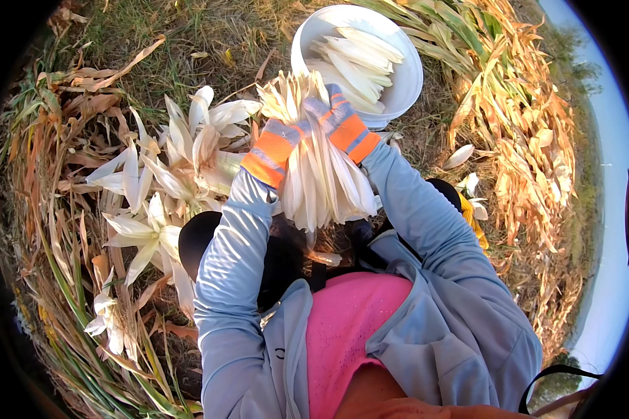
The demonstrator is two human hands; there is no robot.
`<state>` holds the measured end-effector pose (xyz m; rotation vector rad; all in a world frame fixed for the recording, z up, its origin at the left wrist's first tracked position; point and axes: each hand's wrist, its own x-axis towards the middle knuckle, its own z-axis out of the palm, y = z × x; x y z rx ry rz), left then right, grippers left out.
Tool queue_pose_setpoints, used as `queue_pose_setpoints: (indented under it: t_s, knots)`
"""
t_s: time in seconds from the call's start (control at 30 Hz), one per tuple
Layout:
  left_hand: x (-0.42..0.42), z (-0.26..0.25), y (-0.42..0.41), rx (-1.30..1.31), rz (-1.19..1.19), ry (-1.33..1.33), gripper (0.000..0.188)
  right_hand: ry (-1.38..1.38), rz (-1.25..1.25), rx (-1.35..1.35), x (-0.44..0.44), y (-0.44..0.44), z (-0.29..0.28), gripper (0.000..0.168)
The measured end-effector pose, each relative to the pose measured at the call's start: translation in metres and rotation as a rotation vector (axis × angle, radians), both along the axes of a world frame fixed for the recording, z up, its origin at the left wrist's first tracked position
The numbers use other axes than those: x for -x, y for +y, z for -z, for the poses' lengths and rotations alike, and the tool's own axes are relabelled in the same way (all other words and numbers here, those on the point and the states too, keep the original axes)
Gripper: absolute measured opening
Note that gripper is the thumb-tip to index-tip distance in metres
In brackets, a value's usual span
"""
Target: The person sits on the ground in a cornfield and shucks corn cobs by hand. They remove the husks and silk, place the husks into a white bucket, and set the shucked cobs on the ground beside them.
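Note:
A thick bundle of pale, dry corn husks is held between both my hands, its loose, wide ends fanning down towards my lap. My left hand, in a grey and orange knit glove, grips the gathered upper part from the left side. From the right, my right hand in a matching glove clasps the same gathered part. Its fingers hide some of the husks there. The short, yellowish stem ends stick up above the gloves. Just beyond my hands is a white plastic bucket with long husks lying inside.
Opened husks lie in a heap at the left, among dry corn stalks. A tall bank of dried stalks and leaves lines the right. Dry grass covers the ground at the back. Something yellow lies beside my right knee.

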<state>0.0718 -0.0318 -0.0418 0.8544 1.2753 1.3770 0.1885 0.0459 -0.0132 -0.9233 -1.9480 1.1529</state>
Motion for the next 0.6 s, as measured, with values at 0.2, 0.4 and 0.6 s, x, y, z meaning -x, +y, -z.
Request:
queue_pose_setpoints:
  t_s: [0.2, 0.4, 0.6]
  knots:
    - [-0.002, -0.029, 0.063, -0.180, -0.001, 0.011, 0.029, 0.057, -0.025, -0.025, 0.001, 0.003, 0.000, 0.039]
    - [-0.007, 0.006, 0.043, -0.225, 0.106, 0.200, 0.037, 0.804, -0.273, 1.009, 0.014, 0.046, 0.064, 0.030]
    - [-0.005, -0.012, 0.007, -0.127, 0.134, 0.082, 0.042, 0.427, -0.235, 0.317, 0.023, 0.058, 0.092, 0.040]
